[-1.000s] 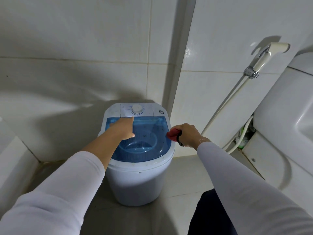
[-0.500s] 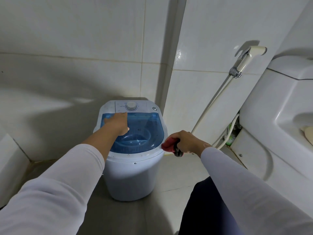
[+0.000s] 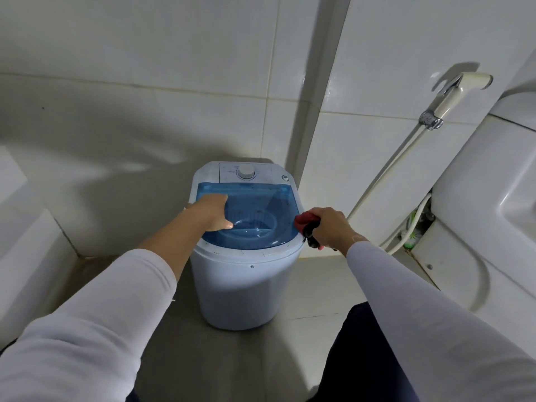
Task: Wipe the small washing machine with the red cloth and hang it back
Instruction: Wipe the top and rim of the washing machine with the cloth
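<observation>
Head camera looks down into a tiled corner, and at the centre of the frame I see the small washing machine point(image 3: 243, 274), a white tub standing on the grey floor point(image 3: 261, 358) with a see-through blue lid point(image 3: 261, 204) and a white dial point(image 3: 246, 171) on the panel along its upper edge. My left hand point(image 3: 213, 211) lies flat on the left part of the lid, fingers loose and spread, gripping nothing. My right hand point(image 3: 329, 227) is clenched around the red cloth point(image 3: 306, 220), bunched into a wad that sits against the machine's right rim, just right of centre in the frame; a darker part of the cloth hangs below the fist. Both arms wear pale long sleeves point(image 3: 435, 314). At the right edge of the frame stands a white toilet point(image 3: 487, 227), and in the upper right a hand sprayer point(image 3: 458, 91) hangs on the wall tiles, its hose point(image 3: 385, 175) running down toward the floor behind the toilet.
</observation>
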The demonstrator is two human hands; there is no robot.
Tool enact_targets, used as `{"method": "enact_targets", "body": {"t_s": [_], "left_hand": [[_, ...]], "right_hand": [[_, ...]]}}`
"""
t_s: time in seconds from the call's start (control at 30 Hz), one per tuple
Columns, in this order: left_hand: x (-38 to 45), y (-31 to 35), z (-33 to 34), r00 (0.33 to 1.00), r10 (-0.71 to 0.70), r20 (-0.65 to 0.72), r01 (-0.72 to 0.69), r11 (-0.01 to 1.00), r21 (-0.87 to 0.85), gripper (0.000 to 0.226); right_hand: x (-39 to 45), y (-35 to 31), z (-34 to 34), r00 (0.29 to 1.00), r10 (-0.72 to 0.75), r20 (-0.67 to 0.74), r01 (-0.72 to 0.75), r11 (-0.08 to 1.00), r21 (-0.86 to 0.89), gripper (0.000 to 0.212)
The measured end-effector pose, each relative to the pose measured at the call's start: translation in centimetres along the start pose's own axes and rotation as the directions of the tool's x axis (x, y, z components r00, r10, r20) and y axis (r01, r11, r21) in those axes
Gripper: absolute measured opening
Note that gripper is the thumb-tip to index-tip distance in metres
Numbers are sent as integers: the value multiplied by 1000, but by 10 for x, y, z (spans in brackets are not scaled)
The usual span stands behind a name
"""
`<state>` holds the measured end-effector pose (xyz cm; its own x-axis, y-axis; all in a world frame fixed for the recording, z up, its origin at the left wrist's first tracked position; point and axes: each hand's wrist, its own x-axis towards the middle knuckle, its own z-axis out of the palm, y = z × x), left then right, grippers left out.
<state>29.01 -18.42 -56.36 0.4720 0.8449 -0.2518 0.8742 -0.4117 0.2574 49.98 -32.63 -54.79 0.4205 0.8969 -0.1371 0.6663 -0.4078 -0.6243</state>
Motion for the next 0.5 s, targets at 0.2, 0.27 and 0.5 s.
{"method": "enact_targets", "body": {"t_s": [0.2, 0.27, 0.5], "left_hand": [[2, -2, 0, 1000, 8, -1, -8, 1000, 20, 59], [2, -2, 0, 1000, 2, 7, -2, 1000, 23, 60], [4, -4, 2, 1000, -4, 13, 4, 1000, 20, 58]], "right_hand": [[-19, -8, 4, 1000, 4, 24, -2, 999, -49, 48], [-26, -11, 8, 1000, -3, 30, 6, 996, -86, 47], [-46, -27, 24, 999, -10, 51, 21, 975, -221, 43]]}}
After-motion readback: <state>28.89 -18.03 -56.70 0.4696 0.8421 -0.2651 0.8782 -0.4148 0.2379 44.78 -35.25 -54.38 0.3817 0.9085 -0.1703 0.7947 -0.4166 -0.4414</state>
